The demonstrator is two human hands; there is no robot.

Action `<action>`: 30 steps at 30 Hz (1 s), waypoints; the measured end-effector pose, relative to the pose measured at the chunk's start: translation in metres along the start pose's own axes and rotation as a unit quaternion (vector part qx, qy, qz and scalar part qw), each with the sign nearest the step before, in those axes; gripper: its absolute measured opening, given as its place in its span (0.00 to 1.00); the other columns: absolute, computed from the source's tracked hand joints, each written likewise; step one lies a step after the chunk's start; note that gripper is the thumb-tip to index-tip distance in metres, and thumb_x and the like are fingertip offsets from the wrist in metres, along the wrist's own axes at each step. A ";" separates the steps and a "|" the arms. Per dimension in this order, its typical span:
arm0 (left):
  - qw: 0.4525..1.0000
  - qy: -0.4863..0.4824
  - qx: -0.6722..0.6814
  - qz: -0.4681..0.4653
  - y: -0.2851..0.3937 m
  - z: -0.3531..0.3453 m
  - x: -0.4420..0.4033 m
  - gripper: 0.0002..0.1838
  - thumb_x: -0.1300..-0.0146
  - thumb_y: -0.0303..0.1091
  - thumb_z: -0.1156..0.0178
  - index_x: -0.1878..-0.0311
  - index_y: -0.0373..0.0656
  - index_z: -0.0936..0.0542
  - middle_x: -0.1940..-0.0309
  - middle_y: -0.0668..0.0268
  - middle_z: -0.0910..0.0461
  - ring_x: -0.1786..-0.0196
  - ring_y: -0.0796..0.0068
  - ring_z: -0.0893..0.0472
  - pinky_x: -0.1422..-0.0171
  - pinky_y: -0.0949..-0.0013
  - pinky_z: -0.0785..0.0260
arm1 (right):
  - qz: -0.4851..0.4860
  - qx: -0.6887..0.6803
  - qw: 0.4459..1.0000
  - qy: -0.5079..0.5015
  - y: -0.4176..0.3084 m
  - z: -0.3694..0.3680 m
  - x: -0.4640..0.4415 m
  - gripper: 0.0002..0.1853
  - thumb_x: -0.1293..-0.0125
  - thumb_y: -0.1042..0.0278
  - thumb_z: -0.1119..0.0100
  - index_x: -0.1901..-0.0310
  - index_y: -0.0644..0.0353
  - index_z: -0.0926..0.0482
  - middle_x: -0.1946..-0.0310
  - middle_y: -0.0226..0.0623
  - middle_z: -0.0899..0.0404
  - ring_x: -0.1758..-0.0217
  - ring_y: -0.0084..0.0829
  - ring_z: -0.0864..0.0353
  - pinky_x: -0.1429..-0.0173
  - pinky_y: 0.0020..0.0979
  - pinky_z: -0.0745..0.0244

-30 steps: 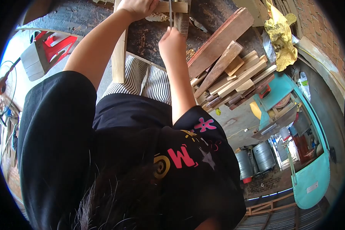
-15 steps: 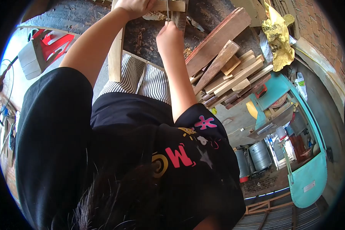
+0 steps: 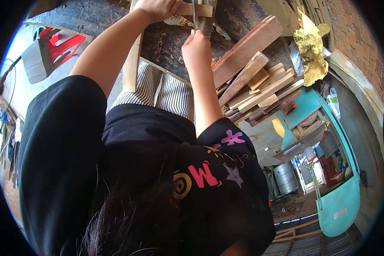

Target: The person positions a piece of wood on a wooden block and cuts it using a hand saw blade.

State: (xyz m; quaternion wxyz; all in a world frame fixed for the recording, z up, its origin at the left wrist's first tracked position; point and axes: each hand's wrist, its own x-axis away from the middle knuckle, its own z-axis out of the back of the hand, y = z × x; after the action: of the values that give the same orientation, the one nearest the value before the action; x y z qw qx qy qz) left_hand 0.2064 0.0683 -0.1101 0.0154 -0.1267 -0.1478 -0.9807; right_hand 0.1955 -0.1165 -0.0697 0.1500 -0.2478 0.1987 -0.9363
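Note:
At the top of the view, my left hand [image 3: 155, 7] is closed over a short pale wood strip [image 3: 198, 10], which lies crosswise on the dark workbench [image 3: 162, 42]. My right hand [image 3: 196, 42] forms a fist around the near end of a narrow metal blade [image 3: 194, 17]. This blade stands nearly edge-on and crosses the strip to the right of my left hand. Its handle is hidden in my fist, and I cannot tell what kind of tool it is. Wood shavings lie around the strip. A longer pale board [image 3: 132, 68] juts from the bench toward me, below my left forearm.
Right of my right arm is a stack of wood pieces [image 3: 260, 94] with a thick reddish plank [image 3: 247, 49]. Beyond it hang a yellow sack [image 3: 309, 51] and a brick wall [image 3: 362, 38]. A turquoise machine [image 3: 339, 209] stands at right, a red stool [image 3: 62, 47] at left.
The whole view has shifted slightly, so the bench and wood appear lower and further right. My right hand and the blade sit slightly nearer my body. My left hand stays on the strip.

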 end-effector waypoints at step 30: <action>1.000 0.009 0.019 -0.007 0.000 0.007 0.000 0.23 0.35 0.43 0.55 0.83 0.47 0.22 0.86 0.61 0.23 0.80 0.59 0.22 0.70 0.58 0.29 | -0.072 -0.058 0.991 -0.102 0.000 0.016 0.010 0.12 0.32 0.68 0.56 0.68 0.67 0.27 0.74 0.57 0.22 0.66 0.55 0.20 0.65 0.48 0.27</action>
State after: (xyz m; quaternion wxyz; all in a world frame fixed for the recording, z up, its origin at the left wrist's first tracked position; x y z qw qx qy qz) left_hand 0.2077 0.0704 -0.1035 0.0127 -0.1168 -0.1675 -0.9788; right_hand 0.1960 -0.1249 -0.0530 0.0874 -0.3635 0.2177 -0.9016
